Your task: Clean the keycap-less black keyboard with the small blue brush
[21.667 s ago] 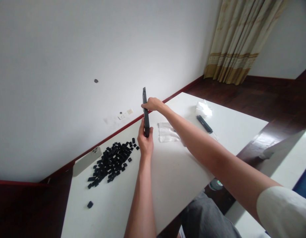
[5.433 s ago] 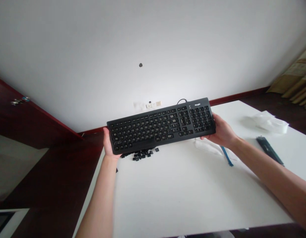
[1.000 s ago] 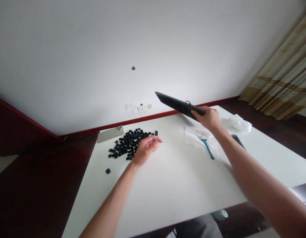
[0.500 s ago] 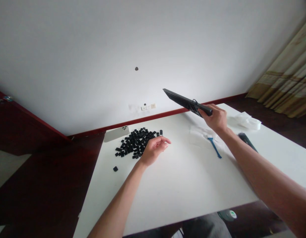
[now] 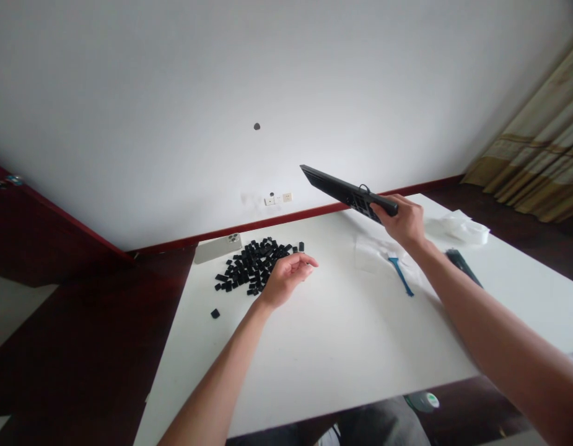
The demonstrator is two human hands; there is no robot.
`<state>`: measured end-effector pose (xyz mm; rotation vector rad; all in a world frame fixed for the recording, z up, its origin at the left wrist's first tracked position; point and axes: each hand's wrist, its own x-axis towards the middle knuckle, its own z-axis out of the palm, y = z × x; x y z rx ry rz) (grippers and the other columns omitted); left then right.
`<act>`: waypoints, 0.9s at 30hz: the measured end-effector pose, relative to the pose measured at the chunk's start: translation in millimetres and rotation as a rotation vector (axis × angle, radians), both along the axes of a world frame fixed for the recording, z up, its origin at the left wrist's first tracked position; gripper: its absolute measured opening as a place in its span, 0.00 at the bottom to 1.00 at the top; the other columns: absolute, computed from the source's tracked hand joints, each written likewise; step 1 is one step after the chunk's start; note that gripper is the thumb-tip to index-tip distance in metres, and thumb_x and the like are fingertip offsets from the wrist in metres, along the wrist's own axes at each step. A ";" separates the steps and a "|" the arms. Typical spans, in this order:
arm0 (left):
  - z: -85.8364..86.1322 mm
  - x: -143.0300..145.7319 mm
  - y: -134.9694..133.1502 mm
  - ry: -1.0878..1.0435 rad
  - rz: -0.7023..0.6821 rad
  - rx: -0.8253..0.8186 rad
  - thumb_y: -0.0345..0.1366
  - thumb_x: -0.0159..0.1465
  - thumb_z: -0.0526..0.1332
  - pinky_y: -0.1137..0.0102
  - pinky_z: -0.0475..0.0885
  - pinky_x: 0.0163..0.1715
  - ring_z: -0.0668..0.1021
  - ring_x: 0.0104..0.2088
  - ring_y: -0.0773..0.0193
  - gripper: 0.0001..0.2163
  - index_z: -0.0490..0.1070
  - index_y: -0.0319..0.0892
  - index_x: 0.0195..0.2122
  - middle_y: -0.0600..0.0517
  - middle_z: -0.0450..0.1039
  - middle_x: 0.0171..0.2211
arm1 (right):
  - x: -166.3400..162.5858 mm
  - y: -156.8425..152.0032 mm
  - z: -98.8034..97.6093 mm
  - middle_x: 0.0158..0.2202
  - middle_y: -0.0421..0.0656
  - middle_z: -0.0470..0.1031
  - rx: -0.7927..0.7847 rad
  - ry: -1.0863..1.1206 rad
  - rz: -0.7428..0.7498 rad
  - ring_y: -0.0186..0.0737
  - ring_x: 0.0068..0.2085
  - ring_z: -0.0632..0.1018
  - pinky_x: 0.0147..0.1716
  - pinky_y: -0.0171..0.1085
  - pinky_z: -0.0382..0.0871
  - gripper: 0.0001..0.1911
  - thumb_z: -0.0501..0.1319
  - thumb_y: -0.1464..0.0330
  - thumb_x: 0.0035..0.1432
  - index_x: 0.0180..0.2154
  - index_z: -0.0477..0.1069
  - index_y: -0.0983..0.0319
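Keyboard (image 5: 346,192) is up in the air, your right hand (image 5: 404,220) clamped on its near end. Your left hand (image 5: 286,279) rests loosely curled, holding nothing, on the surface (image 5: 342,347) beside the keycaps (image 5: 251,267).

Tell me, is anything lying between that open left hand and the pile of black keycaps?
Nothing visible does. The left hand hovers open right beside the pile of keycaps, with only bare table between them.
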<state>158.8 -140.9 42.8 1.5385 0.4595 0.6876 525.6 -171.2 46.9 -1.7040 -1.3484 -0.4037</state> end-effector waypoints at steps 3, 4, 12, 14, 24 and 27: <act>-0.7 -0.2 0.8 0.004 0.010 -0.006 0.47 0.65 0.68 0.67 0.60 0.34 0.64 0.30 0.65 0.13 0.81 0.41 0.41 0.56 0.63 0.25 | -1.3 -0.1 0.7 0.45 0.50 0.87 -0.019 0.003 0.015 0.54 0.42 0.85 0.44 0.47 0.74 0.17 0.65 0.55 0.66 0.46 0.84 0.59; -0.7 -0.2 1.0 0.005 0.011 -0.007 0.47 0.65 0.68 0.67 0.60 0.34 0.64 0.30 0.64 0.14 0.81 0.41 0.41 0.56 0.62 0.25 | -1.4 -0.2 0.5 0.46 0.50 0.87 -0.011 0.007 0.012 0.54 0.42 0.85 0.44 0.46 0.74 0.17 0.65 0.55 0.66 0.46 0.84 0.59; 1.5 -0.6 1.1 0.019 0.025 0.003 0.47 0.65 0.68 0.67 0.58 0.33 0.63 0.30 0.65 0.14 0.81 0.40 0.41 0.56 0.62 0.25 | -2.2 0.6 2.6 0.42 0.51 0.86 0.018 0.053 -0.030 0.55 0.42 0.85 0.43 0.48 0.76 0.18 0.65 0.53 0.66 0.44 0.84 0.59; 3.1 -0.8 0.6 0.018 0.028 0.004 0.48 0.66 0.68 0.67 0.58 0.33 0.63 0.29 0.65 0.15 0.80 0.40 0.41 0.56 0.62 0.25 | -2.7 0.3 3.9 0.42 0.50 0.87 0.053 0.055 -0.049 0.55 0.42 0.85 0.43 0.47 0.76 0.18 0.65 0.52 0.66 0.44 0.84 0.59; -2.8 -0.2 3.7 -0.017 0.102 -0.076 0.51 0.66 0.68 0.67 0.49 0.28 0.53 0.24 0.70 0.25 0.58 0.43 0.22 0.59 0.51 0.21 | 3.4 0.5 2.0 0.40 0.49 0.87 0.118 0.045 -0.050 0.53 0.39 0.85 0.40 0.46 0.75 0.17 0.66 0.51 0.66 0.43 0.84 0.58; -3.5 0.5 3.2 -0.102 0.132 -0.187 0.51 0.66 0.69 0.67 0.48 0.27 0.51 0.22 0.71 0.29 0.51 0.45 0.21 0.61 0.45 0.19 | 3.3 0.9 3.1 0.40 0.49 0.87 0.101 0.050 -0.054 0.54 0.39 0.85 0.40 0.46 0.75 0.17 0.66 0.52 0.66 0.42 0.84 0.58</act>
